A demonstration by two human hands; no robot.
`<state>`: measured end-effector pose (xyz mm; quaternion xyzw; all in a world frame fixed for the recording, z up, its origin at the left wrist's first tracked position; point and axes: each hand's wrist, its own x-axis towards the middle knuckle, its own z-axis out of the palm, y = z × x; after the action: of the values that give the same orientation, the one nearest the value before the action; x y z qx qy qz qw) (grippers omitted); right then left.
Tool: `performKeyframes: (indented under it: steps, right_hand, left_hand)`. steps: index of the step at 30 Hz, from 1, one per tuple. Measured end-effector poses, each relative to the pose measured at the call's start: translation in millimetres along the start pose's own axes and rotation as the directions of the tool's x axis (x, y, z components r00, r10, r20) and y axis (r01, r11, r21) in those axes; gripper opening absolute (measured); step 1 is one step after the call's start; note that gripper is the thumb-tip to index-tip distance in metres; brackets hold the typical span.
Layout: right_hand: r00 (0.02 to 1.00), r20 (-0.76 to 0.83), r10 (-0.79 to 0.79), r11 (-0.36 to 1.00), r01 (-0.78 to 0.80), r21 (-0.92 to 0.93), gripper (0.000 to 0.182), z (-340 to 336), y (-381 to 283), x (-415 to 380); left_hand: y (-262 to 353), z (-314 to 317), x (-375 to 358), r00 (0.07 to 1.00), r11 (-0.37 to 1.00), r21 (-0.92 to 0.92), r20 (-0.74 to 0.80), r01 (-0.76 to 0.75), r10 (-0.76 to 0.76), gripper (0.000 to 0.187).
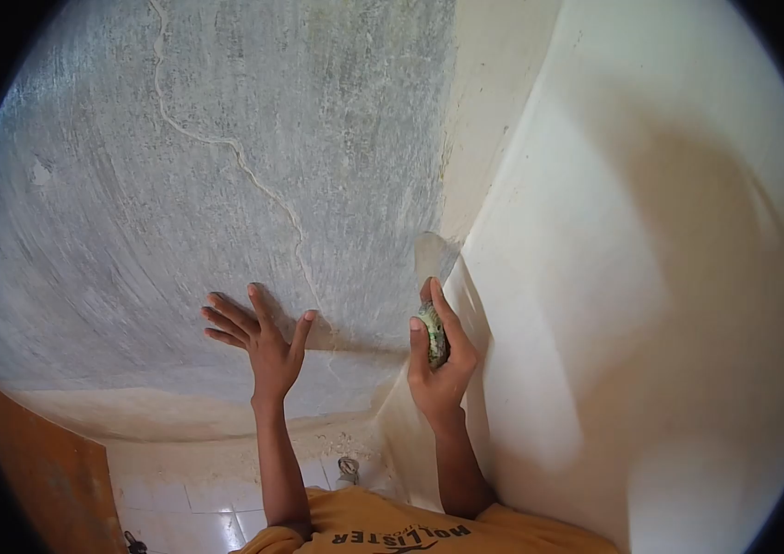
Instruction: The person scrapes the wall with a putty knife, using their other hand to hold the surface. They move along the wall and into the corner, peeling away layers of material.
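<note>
My left hand [272, 346] rests on the grey, scraped-looking wall [226, 212], fingers spread and thumb out to the right. A putty knife [433, 257] is in my right hand [445, 374], which is wrapped around its worn, green-flecked handle. The knife's flat blade points up and lies against the wall close to the corner, where the grey surface meets a cream strip [480, 120]. A thin, raised, light-coloured crack line [242, 159] winds down the grey wall towards my left hand.
A smooth white side wall [577, 277] with shadows on it stands close on the right. Below are a pale ledge [152, 415], white floor tiles [212, 499] and a small roundish object [348, 468] I cannot name. An orange-brown panel [41, 462] is at lower left.
</note>
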<state>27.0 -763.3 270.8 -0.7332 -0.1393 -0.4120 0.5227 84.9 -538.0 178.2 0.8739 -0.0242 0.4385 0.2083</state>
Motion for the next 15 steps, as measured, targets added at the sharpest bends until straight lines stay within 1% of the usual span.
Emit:
performKeyframes:
  steps: [2, 4, 6, 7, 10, 11, 13, 14, 15]
  right_hand:
    - [0.999, -0.022, -0.025, 1.0, 0.025, 0.015, 0.048, 6, 5, 3]
    - [0.998, -0.033, -0.045, 0.999, 0.046, 0.024, 0.048, 2, -7, 19]
    - [0.999, -0.037, -0.026, 0.998, 0.029, 0.061, 0.048, 6, -10, 18]
    - [0.999, -0.049, -0.02, 0.996, 0.024, 0.083, 0.048, 10, -12, 17]
    - [0.999, -0.041, -0.024, 0.998, 0.026, 0.053, 0.047, 21, 3, -6]
    - [0.996, -0.073, -0.046, 0.997, 0.051, 0.058, 0.047, 22, 10, -2]
    - [0.99, -0.125, -0.065, 0.996, 0.072, 0.049, 0.046, 14, -6, 23]
    - [0.994, -0.107, -0.018, 0.998, 0.025, 0.064, 0.046, 8, -19, 33]
    - [0.996, -0.092, 0.012, 0.998, -0.006, 0.061, 0.046, 7, -17, 28]
  left_hand:
    - [-3, 2, 2, 1.0, 1.0, -0.004, 0.0, -0.003, 0.003, 0.106]
    - [-7, 6, 2, 1.0, 1.0, 0.022, -0.009, -0.02, 0.02, 0.105]
    - [-8, 6, -4, 1.0, 0.999, 0.037, 0.003, -0.022, 0.022, 0.105]
    - [-7, 6, -3, 1.0, 0.999, 0.039, 0.005, -0.021, 0.021, 0.105]
    - [-9, 5, -6, 1.0, 1.0, 0.018, 0.014, -0.026, 0.025, 0.105]
    - [-10, 6, -4, 1.0, 1.0, 0.003, 0.014, -0.025, 0.025, 0.105]
    - [-7, 6, -2, 1.0, 0.999, 0.032, 0.001, -0.017, 0.017, 0.106]
    - [-5, 5, -3, 1.0, 0.999, 0.045, 0.0, -0.017, 0.017, 0.106]
    - [-5, 4, -2, 1.0, 0.998, 0.051, 0.0, -0.027, 0.027, 0.106]
